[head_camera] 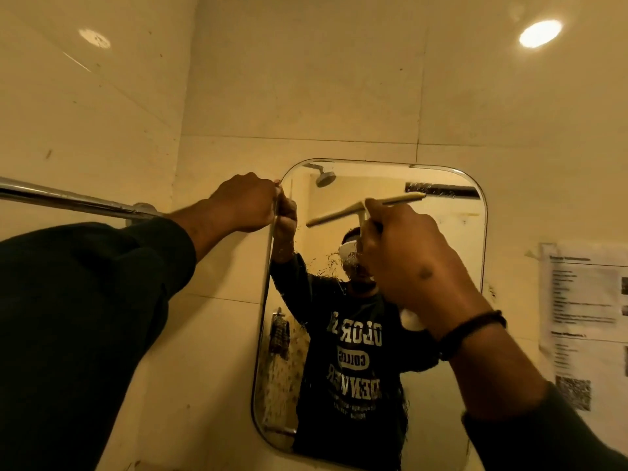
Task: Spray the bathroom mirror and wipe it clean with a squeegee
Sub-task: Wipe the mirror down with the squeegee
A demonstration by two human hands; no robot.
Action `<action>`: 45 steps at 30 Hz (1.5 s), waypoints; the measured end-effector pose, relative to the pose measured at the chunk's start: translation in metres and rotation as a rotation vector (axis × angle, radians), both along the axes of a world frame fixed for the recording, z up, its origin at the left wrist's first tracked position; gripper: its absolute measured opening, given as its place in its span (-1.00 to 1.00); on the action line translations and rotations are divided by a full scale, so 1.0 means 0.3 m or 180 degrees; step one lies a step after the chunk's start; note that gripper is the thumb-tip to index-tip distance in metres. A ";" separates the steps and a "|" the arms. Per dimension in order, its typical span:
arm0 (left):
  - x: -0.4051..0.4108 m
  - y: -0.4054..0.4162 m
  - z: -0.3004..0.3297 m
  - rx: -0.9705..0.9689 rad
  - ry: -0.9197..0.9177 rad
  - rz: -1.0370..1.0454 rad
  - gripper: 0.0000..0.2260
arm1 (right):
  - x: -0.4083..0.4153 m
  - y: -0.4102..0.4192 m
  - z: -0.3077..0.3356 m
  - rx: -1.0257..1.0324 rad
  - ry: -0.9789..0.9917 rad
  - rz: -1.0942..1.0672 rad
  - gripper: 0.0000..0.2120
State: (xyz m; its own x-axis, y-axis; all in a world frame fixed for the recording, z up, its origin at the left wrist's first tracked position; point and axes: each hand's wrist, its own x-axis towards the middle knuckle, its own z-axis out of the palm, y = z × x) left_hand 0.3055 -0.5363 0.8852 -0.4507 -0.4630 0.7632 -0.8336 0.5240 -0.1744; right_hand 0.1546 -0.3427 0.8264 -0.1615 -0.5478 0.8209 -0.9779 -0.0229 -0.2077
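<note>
while left hand (245,202) grips mirror (441,385), right hand (404,256) holds squeegee (365,209)

Tiled wall (306,96) carries the mirror (441,402), towel rail (68,198) and paper notice (584,300).

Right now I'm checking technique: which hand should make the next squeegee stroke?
Right hand: it already grips the squeegee near the mirror top. The left hand grips the mirror's edge.

Dim yellow ceiling light (540,33), edge distortion.
</note>
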 end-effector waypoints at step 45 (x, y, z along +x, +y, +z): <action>-0.046 0.004 -0.014 -0.0251 -0.0028 0.0169 -0.71 | -0.286 0.207 0.218 0.0549 0.1117 -0.0187 -0.62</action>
